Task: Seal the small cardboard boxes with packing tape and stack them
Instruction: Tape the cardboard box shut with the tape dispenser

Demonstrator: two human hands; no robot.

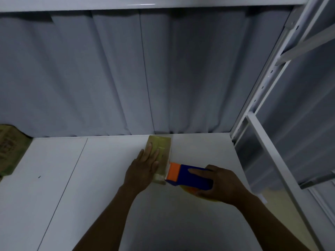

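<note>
Reaching in from the near edge, two bare forearms crossed a white table [94, 187]. A thin seam ran along the tabletop on the left, from near to far.

Right hand [220, 184]: fingers curled round a tape dispenser [188, 180] with a blue body and an orange front. One finger lay along the top of the blue part. A yellowish roll of tape [206, 198] showed just under the palm, mostly hidden. The dispenser's orange end was touching the near right corner of a small cardboard box [163, 142]. Whether tape was already laid on that edge, I could not tell.

Left hand [145, 167]: released and flat, palm down, fingers straight and pressing on the box top, covering its near left part.

The box lay flat on the table, right of centre, long side running near to far. Its far end sat close to the table's back edge. The surface looked glossy, details blurred in dim light.

Far left, at the table's edge, stood a brown cardboard stack [9, 151], partly cut off and well apart from the hands.

Behind the table hung a grey pleated curtain [117, 69] across the whole back. On the right, a white metal shelf frame [268, 82] with punched holes rose at an angle.
</note>
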